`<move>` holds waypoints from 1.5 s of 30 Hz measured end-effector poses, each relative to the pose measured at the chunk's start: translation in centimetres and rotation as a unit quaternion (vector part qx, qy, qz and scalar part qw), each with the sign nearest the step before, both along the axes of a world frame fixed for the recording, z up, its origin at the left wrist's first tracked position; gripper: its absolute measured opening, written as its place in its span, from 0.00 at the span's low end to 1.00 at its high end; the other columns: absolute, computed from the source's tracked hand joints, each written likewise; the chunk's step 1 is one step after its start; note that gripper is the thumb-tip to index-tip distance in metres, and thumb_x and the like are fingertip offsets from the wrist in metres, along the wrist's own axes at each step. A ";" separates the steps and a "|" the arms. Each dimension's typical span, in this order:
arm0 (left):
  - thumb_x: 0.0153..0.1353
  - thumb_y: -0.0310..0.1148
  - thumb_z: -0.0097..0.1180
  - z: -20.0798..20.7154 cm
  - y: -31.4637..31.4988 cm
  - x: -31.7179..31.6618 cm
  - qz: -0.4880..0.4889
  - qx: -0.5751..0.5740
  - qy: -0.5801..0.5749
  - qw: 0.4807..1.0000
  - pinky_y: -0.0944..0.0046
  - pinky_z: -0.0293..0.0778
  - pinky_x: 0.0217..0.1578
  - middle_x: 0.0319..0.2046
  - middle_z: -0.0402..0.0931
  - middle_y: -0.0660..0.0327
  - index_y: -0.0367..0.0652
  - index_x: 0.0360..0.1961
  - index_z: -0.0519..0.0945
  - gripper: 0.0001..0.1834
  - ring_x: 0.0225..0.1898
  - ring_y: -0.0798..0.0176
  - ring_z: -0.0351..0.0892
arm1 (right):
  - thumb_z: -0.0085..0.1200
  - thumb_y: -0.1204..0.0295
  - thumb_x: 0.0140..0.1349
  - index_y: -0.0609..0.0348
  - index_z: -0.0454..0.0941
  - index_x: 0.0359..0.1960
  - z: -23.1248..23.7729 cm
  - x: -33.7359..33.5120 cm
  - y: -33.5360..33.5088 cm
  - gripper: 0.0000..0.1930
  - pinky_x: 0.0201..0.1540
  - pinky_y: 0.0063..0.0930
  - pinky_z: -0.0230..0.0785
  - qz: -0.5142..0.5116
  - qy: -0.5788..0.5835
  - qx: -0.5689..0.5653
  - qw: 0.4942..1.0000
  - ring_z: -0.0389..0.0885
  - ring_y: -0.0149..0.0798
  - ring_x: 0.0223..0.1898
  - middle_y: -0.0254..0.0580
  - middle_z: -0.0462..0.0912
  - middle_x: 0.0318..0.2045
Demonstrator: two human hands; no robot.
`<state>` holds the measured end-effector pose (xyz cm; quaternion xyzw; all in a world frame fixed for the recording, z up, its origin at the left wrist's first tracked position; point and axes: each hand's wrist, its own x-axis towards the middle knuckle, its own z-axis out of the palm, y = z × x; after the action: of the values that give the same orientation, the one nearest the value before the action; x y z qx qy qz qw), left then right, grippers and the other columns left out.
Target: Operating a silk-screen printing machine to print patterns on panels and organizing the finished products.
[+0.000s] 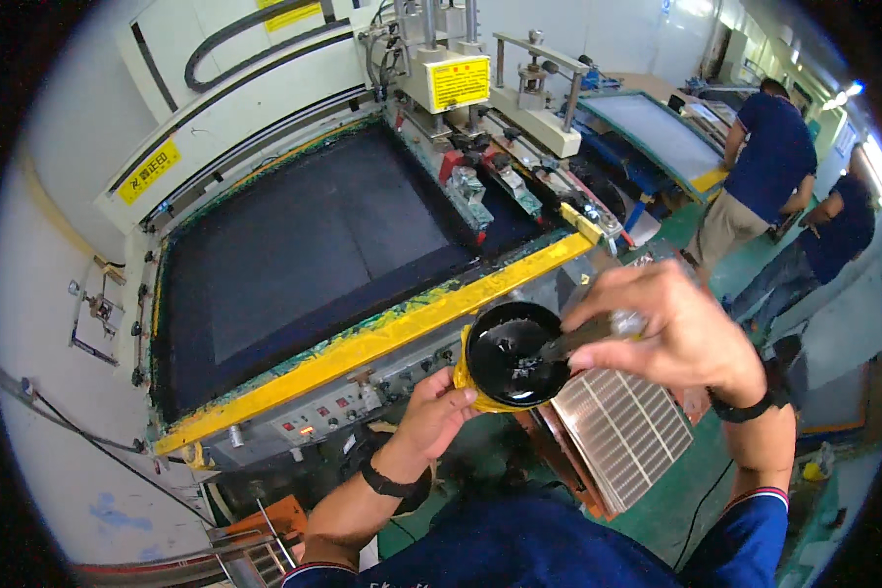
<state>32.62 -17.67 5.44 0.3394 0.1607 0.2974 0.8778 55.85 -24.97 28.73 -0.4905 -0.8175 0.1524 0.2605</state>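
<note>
My left hand [429, 419] grips the left side of a round tub [515, 314] with yellow wrapping around its outside. Glossy black ink [503, 361] lies inside it. The fingers of my right hand [671, 323] close around the handle of a stirring tool, perhaps a spatula [561, 347], which slants down into the tub. Its lower end is in the ink, so its full shape is hidden. Both hands are in front of a screen-printing machine, whose large dark screen [314, 245] has a yellow front frame bar [382, 348] just beyond the tub.
A stack of metallic grid-patterned panels [629, 431] lies below the tub. Clamps with red parts [465, 191] stand on the machine's right side, and a control panel [323, 419] runs under its front. Two people in dark shirts work at the right, one beside a pale framed screen [652, 127].
</note>
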 end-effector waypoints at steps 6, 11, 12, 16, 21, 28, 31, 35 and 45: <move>0.59 0.22 0.53 0.7 1.7 -0.5 0.013 0.023 -0.015 1.000 0.56 0.73 0.52 0.47 0.75 0.56 0.35 0.50 0.71 0.16 0.49 0.60 0.77 | 0.67 0.65 0.50 0.64 0.81 0.34 1.5 0.1 0.8 0.15 0.35 0.33 0.71 -0.034 0.019 0.020 0.999 0.81 0.46 0.31 0.48 0.82 0.29; 0.58 0.21 0.54 2.7 2.7 0.8 0.018 0.026 -0.013 0.999 0.58 0.74 0.50 0.46 0.76 0.57 0.36 0.47 0.72 0.15 0.47 0.61 0.78 | 0.67 0.65 0.49 0.64 0.81 0.33 2.4 2.0 1.3 0.15 0.34 0.32 0.70 -0.038 0.043 0.046 0.997 0.79 0.44 0.29 0.47 0.81 0.28; 0.58 0.21 0.54 3.3 3.0 1.2 0.019 0.029 -0.010 0.999 0.58 0.74 0.50 0.46 0.76 0.57 0.36 0.47 0.72 0.15 0.47 0.61 0.78 | 0.67 0.65 0.49 0.64 0.81 0.33 2.4 2.5 1.6 0.15 0.34 0.32 0.70 -0.037 0.047 0.049 0.997 0.79 0.44 0.29 0.47 0.81 0.28; 0.58 0.21 0.55 4.8 5.5 2.5 0.051 0.057 0.029 0.997 0.59 0.74 0.49 0.43 0.78 0.57 0.36 0.45 0.73 0.13 0.44 0.61 0.79 | 0.68 0.69 0.48 0.63 0.80 0.33 3.1 4.6 3.5 0.13 0.32 0.31 0.70 -0.003 0.057 0.119 0.991 0.80 0.43 0.28 0.46 0.82 0.28; 0.59 0.22 0.54 9.1 8.8 4.8 0.125 0.120 0.069 0.982 0.60 0.77 0.45 0.41 0.79 0.57 0.37 0.42 0.74 0.10 0.42 0.63 0.80 | 0.66 0.69 0.50 0.63 0.81 0.33 3.2 7.6 7.7 0.13 0.31 0.30 0.71 0.027 0.084 0.190 0.978 0.82 0.41 0.26 0.48 0.81 0.23; 0.59 0.25 0.54 11.9 14.3 6.2 0.188 0.191 0.167 0.949 0.62 0.77 0.46 0.40 0.79 0.60 0.38 0.43 0.75 0.10 0.41 0.65 0.80 | 0.66 0.66 0.50 0.64 0.81 0.33 2.3 10.9 13.3 0.14 0.33 0.32 0.71 0.031 0.188 0.165 0.968 0.82 0.44 0.27 0.53 0.81 0.24; 0.59 0.25 0.54 12.3 16.2 6.6 0.202 0.191 0.194 0.941 0.64 0.78 0.44 0.39 0.80 0.61 0.38 0.42 0.76 0.09 0.40 0.66 0.80 | 0.66 0.66 0.49 0.64 0.81 0.33 1.7 11.3 15.1 0.14 0.33 0.33 0.72 0.033 0.199 0.175 0.964 0.82 0.46 0.28 0.53 0.81 0.24; 0.60 0.25 0.56 12.7 19.0 7.1 0.216 0.196 0.243 0.925 0.68 0.78 0.40 0.36 0.81 0.62 0.40 0.39 0.77 0.06 0.36 0.68 0.80 | 0.66 0.66 0.49 0.63 0.81 0.33 0.4 11.4 17.9 0.14 0.35 0.35 0.73 0.036 0.190 0.194 0.962 0.82 0.51 0.29 0.55 0.81 0.26; 0.59 0.25 0.58 11.4 27.2 8.0 0.184 0.205 0.357 0.892 0.69 0.78 0.37 0.36 0.81 0.63 0.41 0.39 0.77 0.07 0.36 0.69 0.81 | 0.66 0.71 0.50 0.63 0.81 0.36 -2.2 12.7 25.1 0.13 0.37 0.31 0.72 0.025 0.158 0.154 0.975 0.82 0.42 0.31 0.48 0.82 0.29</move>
<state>40.67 9.50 16.83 0.5593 0.4587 0.3387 0.6017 68.54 0.14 26.56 -0.3941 -0.7915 0.1070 0.4547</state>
